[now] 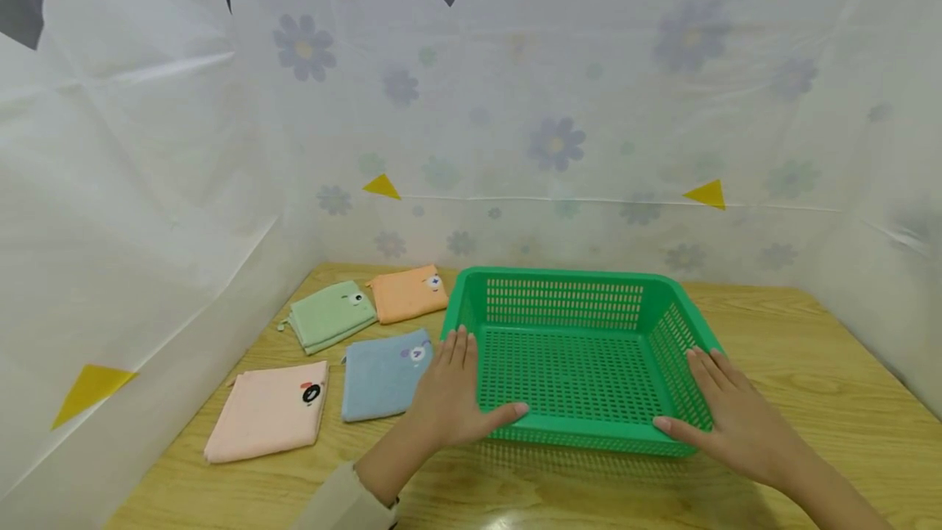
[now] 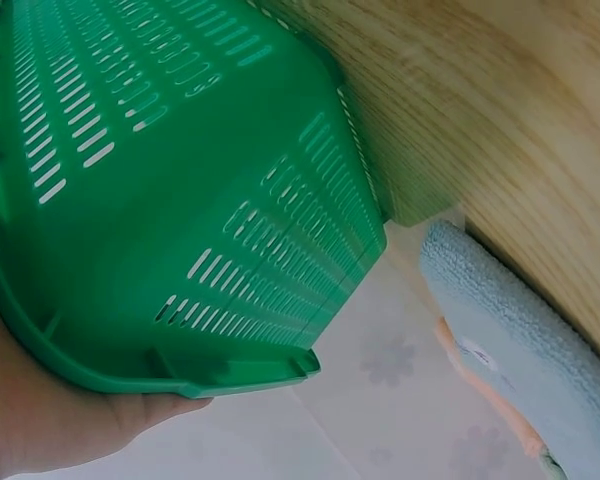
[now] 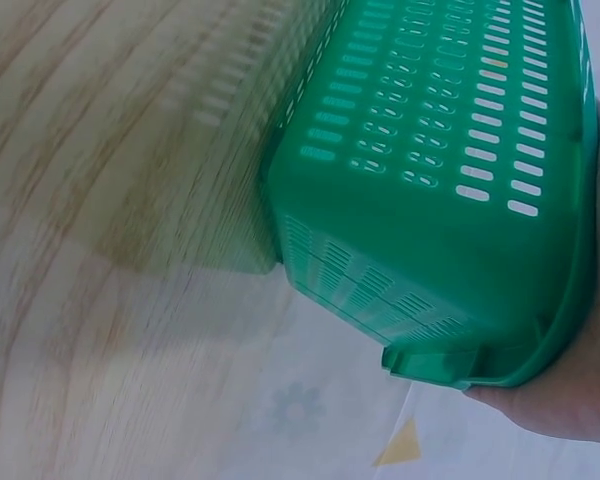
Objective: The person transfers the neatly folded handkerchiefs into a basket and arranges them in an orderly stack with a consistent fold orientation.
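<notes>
A green plastic basket (image 1: 574,424) with slotted walls stands on the wooden table, its inside bare. My left hand (image 1: 456,399) rests on its front left corner, fingers straight along the left rim and thumb on the front rim. Mirroring it, my right hand (image 1: 743,424) lies over the front right corner with straight fingers. In the left wrist view the left hand (image 2: 50,410) touches the rim from above; the right wrist view shows the right hand (image 3: 570,390) likewise. Beside the left hand lies a folded blue towel (image 1: 383,379), partly hidden by it.
Left of the basket lie more folded towels: pink (image 1: 272,415), green (image 1: 331,317) and orange (image 1: 408,294), each with an embroidered eye. The wooden table (image 1: 809,366) extends to the right. White flowered sheeting (image 1: 478,105) encloses the table at the back and sides.
</notes>
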Tool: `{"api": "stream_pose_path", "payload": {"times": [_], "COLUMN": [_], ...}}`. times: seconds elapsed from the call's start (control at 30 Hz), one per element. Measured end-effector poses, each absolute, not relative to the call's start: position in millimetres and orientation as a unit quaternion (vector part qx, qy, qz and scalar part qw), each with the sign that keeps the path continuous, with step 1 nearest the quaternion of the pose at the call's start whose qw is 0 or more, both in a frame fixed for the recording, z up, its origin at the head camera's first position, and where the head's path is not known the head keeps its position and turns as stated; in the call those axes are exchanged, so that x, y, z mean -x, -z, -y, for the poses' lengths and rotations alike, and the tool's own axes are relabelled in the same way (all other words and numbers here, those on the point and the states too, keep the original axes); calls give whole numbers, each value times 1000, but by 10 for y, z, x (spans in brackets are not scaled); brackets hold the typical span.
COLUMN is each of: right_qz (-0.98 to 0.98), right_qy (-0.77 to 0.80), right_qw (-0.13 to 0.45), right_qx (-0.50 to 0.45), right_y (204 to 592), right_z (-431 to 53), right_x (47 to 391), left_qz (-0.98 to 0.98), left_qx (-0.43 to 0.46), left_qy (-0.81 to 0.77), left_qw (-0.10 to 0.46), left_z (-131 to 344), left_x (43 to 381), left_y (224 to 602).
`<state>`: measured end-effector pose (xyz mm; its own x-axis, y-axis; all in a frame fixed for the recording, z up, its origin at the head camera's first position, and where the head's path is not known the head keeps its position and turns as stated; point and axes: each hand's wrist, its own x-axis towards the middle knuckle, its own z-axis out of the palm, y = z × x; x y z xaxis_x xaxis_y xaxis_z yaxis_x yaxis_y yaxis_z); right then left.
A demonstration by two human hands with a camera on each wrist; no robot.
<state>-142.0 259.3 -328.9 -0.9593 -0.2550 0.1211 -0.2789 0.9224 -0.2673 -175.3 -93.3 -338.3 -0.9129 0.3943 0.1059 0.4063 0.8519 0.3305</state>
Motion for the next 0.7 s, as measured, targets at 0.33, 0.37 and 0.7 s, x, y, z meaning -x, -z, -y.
{"api": "stream_pose_path", "payload": {"times": [0.33,0.37,0.7], "right_qz": [979,979,982], "right_qy": [-139,-135,-95], "right_qw": [45,46,61], "right_qx": [-142,-143,-152], "right_y": [3277,3272,3212], "right_z": [-2586,-2585,-2565], "right_x": [1407,1410,1460], "left_qz": [961,961,961], "left_qx": [211,211,214], "left_qy": [177,177,172], "left_qw": [16,17,27], "left_z": [941,941,944], "left_x": [1737,1738,1740], "left_y": [3382,3385,3401]}}
